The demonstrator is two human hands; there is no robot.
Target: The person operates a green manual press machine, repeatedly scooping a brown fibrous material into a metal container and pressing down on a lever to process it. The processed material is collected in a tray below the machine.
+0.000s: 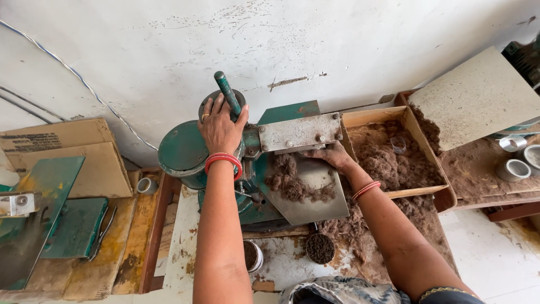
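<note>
Head view: a green hand-operated press machine (225, 163) is seen standing on a worn, paint-flaked tabletop (185, 236) against a white wall (169, 50). The left hand (220, 126) is laid over the top of the machine, its grip closed around the base of the green lever handle (228, 93), which rises tilted from the round head; this hold appears suited to steadying or working the lever. The right hand (332, 155) is placed under the bolted grey metal plate (298, 133), at the upper edge of the sloping steel chute (306, 188); whether its grip is spread or pressed together cannot be told, since the fingers are hidden beneath the plate and in the material. Brown fibrous powder (298, 186) is heaped on the chute, just beside that hand, apparently so that it can be pushed toward the machine's opening. More of the same powder is held in a wooden tray (405, 121) to the right, with a small clear cup (398, 144) standing in it. Below the chute, a filled round cup (320, 248) and a second tin (253, 256) are set on the tabletop. Short metal rings (513, 169) are placed well apart on the right, and cardboard boxes (62, 152) are stacked on the left.
</note>
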